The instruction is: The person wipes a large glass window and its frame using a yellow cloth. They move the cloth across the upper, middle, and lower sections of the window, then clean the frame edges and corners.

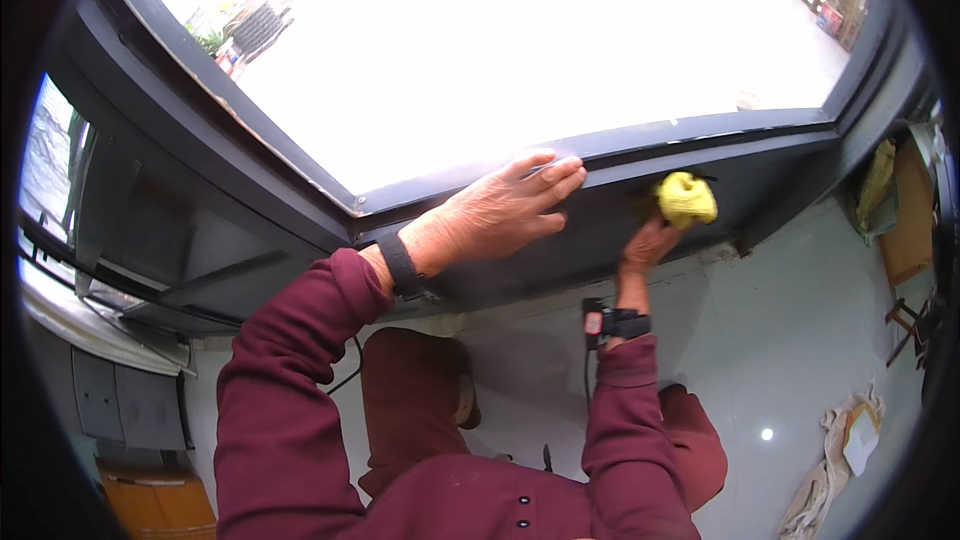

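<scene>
My left hand (501, 208) rests on the grey bottom rail (637, 166) of a large window or door frame. Its fingers lie over the rail's edge and the thumb stands apart. My right hand (649, 243) holds a bunched yellow cloth (686, 199) against or just in front of the dark lower panel (540, 259) under the rail. The cloth hides most of the fingers on that hand, and slight blur keeps me from telling whether it touches the panel.
Pale tiles make up the floor (750, 330). Toward the lower right lies a crumpled beige cloth (817, 465). A cardboard piece (904, 217) leans at the right edge. To the left is a dark framed panel (202, 247); a wooden cabinet (161, 502) stands lower left.
</scene>
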`<state>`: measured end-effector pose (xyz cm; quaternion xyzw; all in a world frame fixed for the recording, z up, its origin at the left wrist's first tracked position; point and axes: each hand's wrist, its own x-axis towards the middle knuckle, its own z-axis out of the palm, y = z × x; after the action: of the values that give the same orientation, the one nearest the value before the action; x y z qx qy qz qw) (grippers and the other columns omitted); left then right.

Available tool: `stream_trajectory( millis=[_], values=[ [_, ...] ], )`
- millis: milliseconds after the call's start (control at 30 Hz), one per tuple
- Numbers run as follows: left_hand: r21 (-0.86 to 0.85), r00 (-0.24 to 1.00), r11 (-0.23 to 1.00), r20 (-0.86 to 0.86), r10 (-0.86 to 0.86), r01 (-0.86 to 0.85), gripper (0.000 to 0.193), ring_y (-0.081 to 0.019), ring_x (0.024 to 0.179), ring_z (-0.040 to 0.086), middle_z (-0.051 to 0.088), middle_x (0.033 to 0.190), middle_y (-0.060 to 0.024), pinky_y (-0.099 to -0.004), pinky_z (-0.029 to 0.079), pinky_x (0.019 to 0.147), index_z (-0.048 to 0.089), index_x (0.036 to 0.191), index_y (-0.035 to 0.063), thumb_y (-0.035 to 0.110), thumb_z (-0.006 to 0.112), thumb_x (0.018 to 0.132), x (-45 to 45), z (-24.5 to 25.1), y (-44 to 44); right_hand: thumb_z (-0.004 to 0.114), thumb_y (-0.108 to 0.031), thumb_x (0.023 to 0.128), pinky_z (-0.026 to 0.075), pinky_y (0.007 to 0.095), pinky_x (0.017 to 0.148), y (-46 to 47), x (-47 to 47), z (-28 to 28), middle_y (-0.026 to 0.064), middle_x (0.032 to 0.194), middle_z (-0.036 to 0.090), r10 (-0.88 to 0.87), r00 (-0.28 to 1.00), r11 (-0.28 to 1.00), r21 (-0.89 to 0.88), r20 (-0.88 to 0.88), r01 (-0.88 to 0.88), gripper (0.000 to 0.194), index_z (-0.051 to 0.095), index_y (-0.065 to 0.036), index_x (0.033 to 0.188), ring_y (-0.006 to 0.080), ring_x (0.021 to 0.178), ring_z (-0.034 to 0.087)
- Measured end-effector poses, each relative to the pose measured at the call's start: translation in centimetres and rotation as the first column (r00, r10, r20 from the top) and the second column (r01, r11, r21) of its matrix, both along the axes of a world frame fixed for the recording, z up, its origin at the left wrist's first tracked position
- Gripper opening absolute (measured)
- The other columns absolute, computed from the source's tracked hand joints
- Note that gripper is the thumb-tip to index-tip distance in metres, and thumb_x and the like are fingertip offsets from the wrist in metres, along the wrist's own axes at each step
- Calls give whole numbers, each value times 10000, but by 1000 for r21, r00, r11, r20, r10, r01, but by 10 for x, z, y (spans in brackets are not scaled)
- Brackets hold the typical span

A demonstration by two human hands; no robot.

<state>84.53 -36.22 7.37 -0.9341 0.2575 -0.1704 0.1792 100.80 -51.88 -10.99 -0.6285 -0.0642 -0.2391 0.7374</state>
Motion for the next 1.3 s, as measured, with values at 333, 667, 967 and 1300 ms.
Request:
stream_trajectory(
  millis=[333, 667, 967, 1300],
  values=[
    [84, 999, 996, 35, 16, -19, 104, -272, 1429, 387, 503, 1458, -146, -456, 224, 1223, 618, 837, 165, 269, 624, 832, 3, -7, 3, 502, -452, 1036, 436, 390, 1037, -22, 65, -87, 184, 1360, 549, 59, 998, 998, 39, -38, -58, 644, 384, 36, 1440, 287, 1197, 567],
    [82, 998, 995, 11, 55, -56, 58, -252, 1444, 390, 455, 1528, -126, -464, 220, 1219, 619, 893, 189, 220, 616, 844, 2, -10, 3, 378, -551, 1048, 411, 473, 1106, 69, -157, -121, 96, 1470, 445, 865, 357, 468, 826, -354, -314, 638, 342, -104, 1501, 280, 1346, 454],
    [-7, 995, 995, -13, 96, -96, 95, -221, 1410, 427, 492, 1486, -89, -433, 254, 1188, 661, 950, 214, 211, 665, 855, 4, -11, 0, 481, -253, 1033, 508, 461, 937, 56, -113, -69, 84, 1224, 561, 864, 370, 394, 916, -341, -75, 342, 483, -95, 1336, 246, 1120, 577],
    [9, 994, 994, -6, 112, -112, 95, -207, 1396, 452, 505, 1473, -90, -420, 266, 1179, 651, 940, 214, 202, 667, 847, 4, -9, -3, 544, -131, 992, 455, 365, 955, -9, 33, 42, 82, 1146, 600, 213, 892, 882, 472, -398, 0, 332, 520, -45, 1312, 221, 1075, 588]
  ],
)
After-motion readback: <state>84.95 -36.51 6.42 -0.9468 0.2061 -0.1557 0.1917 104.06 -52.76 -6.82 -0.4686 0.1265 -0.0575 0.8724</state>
